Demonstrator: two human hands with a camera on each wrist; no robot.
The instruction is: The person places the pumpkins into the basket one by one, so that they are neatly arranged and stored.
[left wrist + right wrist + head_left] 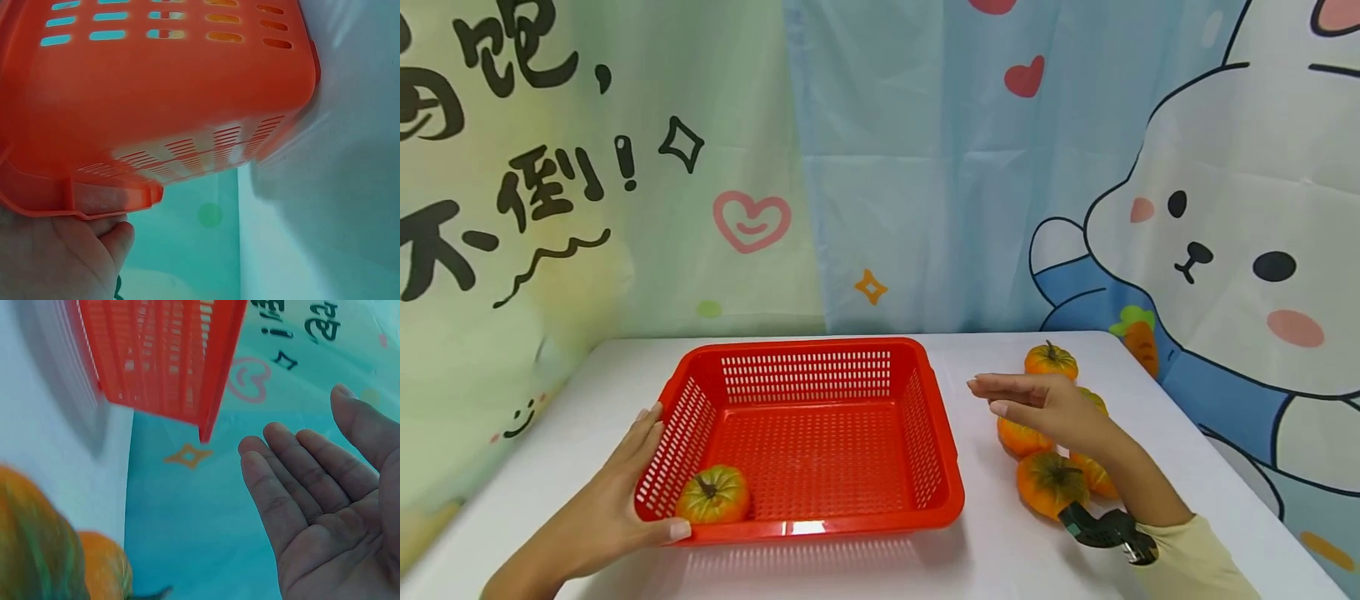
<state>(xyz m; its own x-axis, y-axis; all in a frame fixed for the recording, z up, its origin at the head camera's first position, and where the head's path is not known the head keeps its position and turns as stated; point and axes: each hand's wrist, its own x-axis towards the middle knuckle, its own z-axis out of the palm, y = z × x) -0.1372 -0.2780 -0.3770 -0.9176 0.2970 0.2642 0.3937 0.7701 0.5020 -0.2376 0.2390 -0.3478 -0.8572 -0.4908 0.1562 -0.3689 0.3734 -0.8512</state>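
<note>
A red plastic basket (pixel 820 450) with slotted walls is on the white table, one small orange-green pumpkin (pixel 713 494) in its near left corner. My left hand (pixel 617 492) grips the basket's left rim, thumb over the near corner; in the left wrist view the palm (pixel 59 256) lies against the rim. To the right of the basket my right hand (pixel 1052 408) hovers, fingers extended and palm facing left, with nothing in it. Below and around that hand sit several more small pumpkins (pixel 1047 482), partly hidden by hand and forearm.
The white table (pixel 985 558) reaches back to a printed curtain (pixel 880 167) with a rabbit drawing on the right. A dark wrist strap with a device (pixel 1105 529) is on the right wrist, over a pale yellow sleeve (pixel 1198 562).
</note>
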